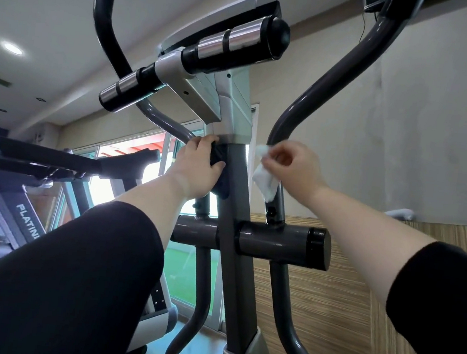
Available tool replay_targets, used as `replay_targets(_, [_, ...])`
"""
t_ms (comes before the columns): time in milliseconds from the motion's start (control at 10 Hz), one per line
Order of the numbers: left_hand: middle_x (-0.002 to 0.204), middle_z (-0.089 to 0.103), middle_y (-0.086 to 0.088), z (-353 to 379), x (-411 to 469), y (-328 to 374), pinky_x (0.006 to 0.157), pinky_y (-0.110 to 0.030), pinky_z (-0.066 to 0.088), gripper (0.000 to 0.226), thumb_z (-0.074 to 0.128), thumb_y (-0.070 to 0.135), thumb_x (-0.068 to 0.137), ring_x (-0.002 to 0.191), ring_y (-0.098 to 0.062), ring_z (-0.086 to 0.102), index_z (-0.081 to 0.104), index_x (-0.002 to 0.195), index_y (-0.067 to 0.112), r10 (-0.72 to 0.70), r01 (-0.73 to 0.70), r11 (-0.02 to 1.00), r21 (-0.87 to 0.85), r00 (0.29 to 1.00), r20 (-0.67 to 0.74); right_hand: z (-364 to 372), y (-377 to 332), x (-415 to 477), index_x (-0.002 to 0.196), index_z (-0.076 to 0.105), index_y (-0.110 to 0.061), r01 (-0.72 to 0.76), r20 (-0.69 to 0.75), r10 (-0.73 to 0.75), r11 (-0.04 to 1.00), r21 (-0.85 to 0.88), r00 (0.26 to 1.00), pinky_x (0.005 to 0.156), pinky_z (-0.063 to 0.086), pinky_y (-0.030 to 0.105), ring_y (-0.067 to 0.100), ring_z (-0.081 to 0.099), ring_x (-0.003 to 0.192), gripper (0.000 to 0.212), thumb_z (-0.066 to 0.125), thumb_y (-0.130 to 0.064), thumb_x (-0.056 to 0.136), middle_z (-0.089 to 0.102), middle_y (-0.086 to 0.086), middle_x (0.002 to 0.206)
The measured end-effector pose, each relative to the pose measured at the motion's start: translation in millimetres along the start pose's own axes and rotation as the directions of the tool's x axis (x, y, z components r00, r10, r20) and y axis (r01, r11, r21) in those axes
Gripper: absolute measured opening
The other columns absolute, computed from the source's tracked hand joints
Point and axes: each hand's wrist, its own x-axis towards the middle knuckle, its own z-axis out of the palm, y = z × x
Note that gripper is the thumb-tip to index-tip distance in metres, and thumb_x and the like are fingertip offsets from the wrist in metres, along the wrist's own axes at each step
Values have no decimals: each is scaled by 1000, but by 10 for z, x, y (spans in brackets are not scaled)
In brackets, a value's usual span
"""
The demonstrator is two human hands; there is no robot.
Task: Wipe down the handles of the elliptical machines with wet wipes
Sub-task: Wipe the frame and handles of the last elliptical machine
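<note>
I look up at an elliptical machine with a grey centre post (pixel 234 264). Its fixed handlebar (pixel 232 45) with chrome bands juts out overhead. Two dark moving handle bars curve upward, one on the left (pixel 105 16) and one on the right (pixel 333 80). My right hand (pixel 294 166) pinches a crumpled white wet wipe (pixel 265 180) against the lower part of the right moving bar. My left hand (pixel 198 167) grips a black part on the left side of the centre post, just under the console housing.
A thick black crossbar (pixel 282 245) runs across the post below my hands. A treadmill (pixel 35 171) marked PLATIN stands at the left before bright windows (pixel 130 150). A plain wall with wood-striped panelling (pixel 358 293) is close on the right.
</note>
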Motion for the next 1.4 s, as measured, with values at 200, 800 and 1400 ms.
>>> replay_targets(200, [152,28,-10,9,-4,0,113,-40,26,54,51,29,98,137,-32,29,31,147,21,3,-3,1000,5,1000,0,114,218,-224,82,60,-24,-181,31,179,981,76,983,71,47,22,8,53,68,11,66,-20,90,58,-6,75])
replay_targets(800, [159,17,-13,-39,-11,160,116,-48,22,66,48,28,99,142,-38,22,13,153,18,-118,99,976,195,989,90,-50,19,-658,114,61,0,-127,469,438,820,-558,767,76,41,31,34,59,101,24,48,-9,96,62,19,114])
replay_targets(1400, [161,19,-5,93,-820,941,115,-43,27,68,52,29,96,146,-25,22,21,153,11,-100,68,980,188,981,166,-1495,-214,-891,100,50,-14,-91,412,261,917,-387,873,56,37,26,17,48,72,9,45,-8,95,53,0,85])
